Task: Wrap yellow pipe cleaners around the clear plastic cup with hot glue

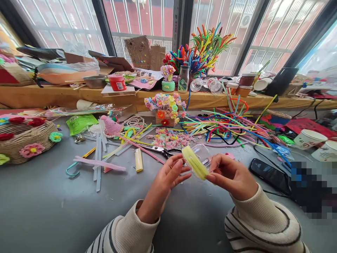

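Observation:
A small clear plastic cup [198,149] is tilted in front of me, and a band of pale yellow-green pipe cleaner [195,162] is wound in rows around one end. My right hand [233,175] pinches the wrapped end between thumb and fingers. My left hand [170,179] is at the other side with its fingers apart; whether a fingertip touches the band I cannot tell. Just behind the hands lie black-handled scissors [155,149]. A cream lighter [138,160] stands out on the grey table left of my left hand.
Loose coloured pipe cleaners [221,126] are heaped at the back right. Clear glue sticks [98,158] lie at left, near a twine basket [31,140] with flowers. A small flower pot [166,116] stands at the middle back. A phone [268,175] and paper cups [309,138] are at right.

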Demonstrator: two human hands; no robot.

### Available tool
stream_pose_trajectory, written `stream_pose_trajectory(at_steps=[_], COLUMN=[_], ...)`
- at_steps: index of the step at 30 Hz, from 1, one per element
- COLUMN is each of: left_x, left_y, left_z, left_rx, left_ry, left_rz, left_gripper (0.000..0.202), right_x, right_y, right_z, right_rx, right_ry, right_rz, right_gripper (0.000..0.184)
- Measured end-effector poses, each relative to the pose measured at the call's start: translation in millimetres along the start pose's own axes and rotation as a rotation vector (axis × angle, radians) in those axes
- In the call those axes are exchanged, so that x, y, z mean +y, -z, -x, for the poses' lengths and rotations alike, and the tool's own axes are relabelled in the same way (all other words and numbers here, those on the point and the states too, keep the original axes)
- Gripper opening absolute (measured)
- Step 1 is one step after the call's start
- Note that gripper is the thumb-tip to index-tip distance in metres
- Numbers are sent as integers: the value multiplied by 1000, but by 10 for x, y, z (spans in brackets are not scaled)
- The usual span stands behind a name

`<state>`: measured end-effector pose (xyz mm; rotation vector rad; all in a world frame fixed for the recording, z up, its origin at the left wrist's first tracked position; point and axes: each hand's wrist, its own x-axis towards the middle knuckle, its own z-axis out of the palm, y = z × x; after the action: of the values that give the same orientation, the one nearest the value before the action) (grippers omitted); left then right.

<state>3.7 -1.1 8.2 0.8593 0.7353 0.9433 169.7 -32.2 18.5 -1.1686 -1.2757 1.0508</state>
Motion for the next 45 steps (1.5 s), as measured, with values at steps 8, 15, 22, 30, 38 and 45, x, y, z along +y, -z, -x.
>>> stream_pose_trajectory(at_steps=[8,15,22,30,38,45], left_x=[27,14,24,32,25,51], left_y=[-30,-28,-41,-45,-46,-81], left_z=[40,29,43,37,30,53], left_rx=[-57,-40,-56,-56,-49,-19], left_ry=[12,40,63,73,65,51], left_rz=[-8,8,49,36,4,-9], left_gripper=[52,46,46,44,44,43], right_x=[39,17,10,20,4,16], right_y=[-51,-84,-95,-90,-100,-91], right_z=[-17,-18,-8,-2,-2,0], right_rx=[-30,-38,-47,-45,-35,-40], right_ry=[-77,-80,-87,-75,-56,-62], right_rz=[147,173,175,166,180,198], right_gripper=[32,29,29,29,28,29])
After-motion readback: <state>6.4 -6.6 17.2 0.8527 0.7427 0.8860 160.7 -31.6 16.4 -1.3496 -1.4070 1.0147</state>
